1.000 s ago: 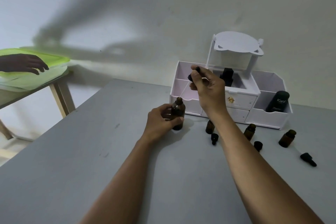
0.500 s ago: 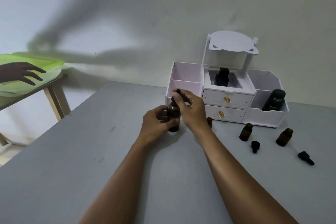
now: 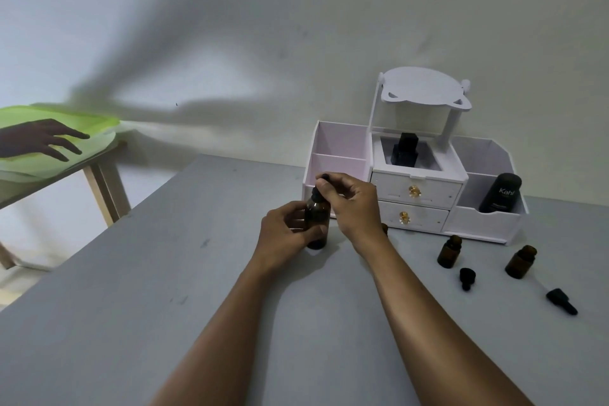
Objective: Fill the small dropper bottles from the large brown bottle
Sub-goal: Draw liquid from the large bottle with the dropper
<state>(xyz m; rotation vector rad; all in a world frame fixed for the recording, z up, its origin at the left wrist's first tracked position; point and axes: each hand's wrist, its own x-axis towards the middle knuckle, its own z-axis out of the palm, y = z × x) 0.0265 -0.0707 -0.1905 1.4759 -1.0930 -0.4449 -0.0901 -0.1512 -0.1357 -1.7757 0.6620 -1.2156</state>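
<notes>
The large brown bottle (image 3: 317, 222) stands upright on the grey table (image 3: 131, 306), and my left hand (image 3: 286, 230) is wrapped around its body. My right hand (image 3: 354, 204) pinches the black dropper cap (image 3: 321, 184) at the bottle's neck. Two small brown bottles (image 3: 449, 251) (image 3: 521, 261) stand uncapped to the right, with two black dropper caps (image 3: 467, 277) (image 3: 561, 300) lying near them. A third small bottle (image 3: 384, 228) peeks out behind my right wrist.
A white desk organiser (image 3: 412, 188) with two drawers and a shelf stands at the back, holding a black "Kahf" bottle (image 3: 500, 193) and a black container (image 3: 404, 150). At the far left, another person's hand (image 3: 39, 140) rests on a green lid on a wooden side table.
My right hand came down from above the organiser with the dropper and now holds it at the large bottle's neck. My left hand has stayed on the bottle.
</notes>
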